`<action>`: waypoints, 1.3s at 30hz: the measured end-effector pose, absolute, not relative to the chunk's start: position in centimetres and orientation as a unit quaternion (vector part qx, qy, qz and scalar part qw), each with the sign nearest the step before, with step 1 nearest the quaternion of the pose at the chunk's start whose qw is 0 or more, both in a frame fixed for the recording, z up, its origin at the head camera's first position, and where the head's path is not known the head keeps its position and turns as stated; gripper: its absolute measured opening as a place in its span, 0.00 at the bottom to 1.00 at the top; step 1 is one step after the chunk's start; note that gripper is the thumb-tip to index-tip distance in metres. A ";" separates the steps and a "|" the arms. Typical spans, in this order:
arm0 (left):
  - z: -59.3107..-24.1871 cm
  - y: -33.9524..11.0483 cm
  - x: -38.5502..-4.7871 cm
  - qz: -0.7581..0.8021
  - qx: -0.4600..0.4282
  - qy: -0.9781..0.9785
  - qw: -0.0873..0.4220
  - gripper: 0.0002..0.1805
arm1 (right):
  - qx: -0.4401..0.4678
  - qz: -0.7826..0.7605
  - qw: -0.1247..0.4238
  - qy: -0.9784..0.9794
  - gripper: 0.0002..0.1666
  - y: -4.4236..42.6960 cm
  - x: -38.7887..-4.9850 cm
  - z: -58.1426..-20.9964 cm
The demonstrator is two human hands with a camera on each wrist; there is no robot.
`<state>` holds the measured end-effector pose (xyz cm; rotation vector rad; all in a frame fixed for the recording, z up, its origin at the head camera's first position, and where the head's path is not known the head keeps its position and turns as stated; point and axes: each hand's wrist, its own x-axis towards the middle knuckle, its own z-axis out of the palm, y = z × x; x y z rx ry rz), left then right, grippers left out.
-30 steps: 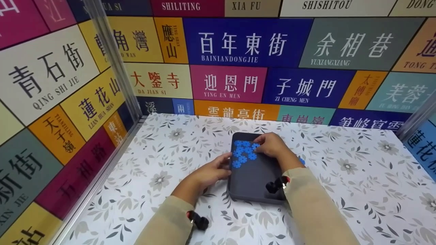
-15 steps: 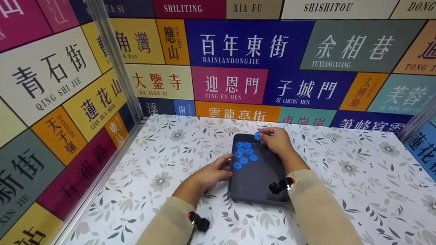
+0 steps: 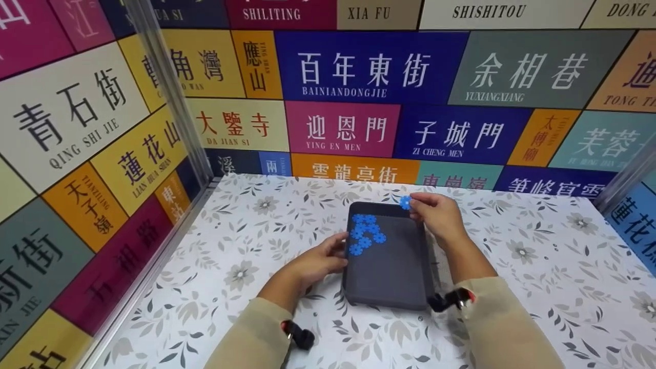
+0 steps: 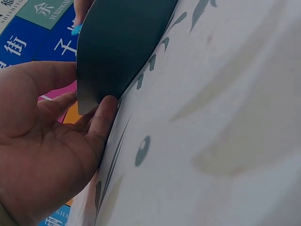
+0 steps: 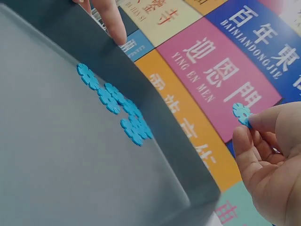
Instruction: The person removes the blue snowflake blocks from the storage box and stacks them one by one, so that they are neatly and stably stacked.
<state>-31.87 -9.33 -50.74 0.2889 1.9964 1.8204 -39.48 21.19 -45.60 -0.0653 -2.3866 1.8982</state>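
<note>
A dark grey rectangular tray (image 3: 392,266) lies on the patterned tabletop. Several blue snowflake discs (image 3: 364,242) lie in its far left part, some overlapping. Between thumb and fingertips, my right hand (image 3: 438,215) pinches one more snowflake disc (image 3: 405,202) above the tray's far right corner; the right wrist view shows this disc (image 5: 241,114) too. My left hand (image 3: 318,261) rests its fingers against the tray's left wall. In the left wrist view, fingertips of the left hand (image 4: 61,127) touch the wall's outside and its lower edge.
Behind the tabletop (image 3: 266,230) stands a wall (image 3: 369,61) of coloured panels with place names. A similar panelled wall (image 3: 77,154) runs along the left, with a clear corner strip (image 3: 171,87) between them. Black wrist cameras sit on both sleeves.
Pinching a snowflake disc, my right hand lifts away from the group in the tray and moves right, to the far right corner. My left hand stays at the left wall.
</note>
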 end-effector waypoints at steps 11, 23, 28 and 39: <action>-51.0 -9.6 -31.8 0.654 0.102 0.721 0.206 0.43 | -0.058 0.653 0.019 -0.755 0.30 27.8 -36.9 -46.5; -51.1 -9.5 -31.9 0.655 0.100 0.718 0.212 0.43 | -0.086 0.642 -0.053 -0.760 0.28 32.5 -36.8 -49.6; -51.1 -9.6 -31.8 0.658 0.100 0.715 0.214 0.42 | -0.081 0.625 -0.076 -0.772 0.29 33.6 -37.0 -50.7; -50.9 -9.5 -31.7 0.651 0.095 0.722 0.213 0.42 | -0.066 0.573 -0.075 -0.813 0.26 33.9 -36.9 -51.4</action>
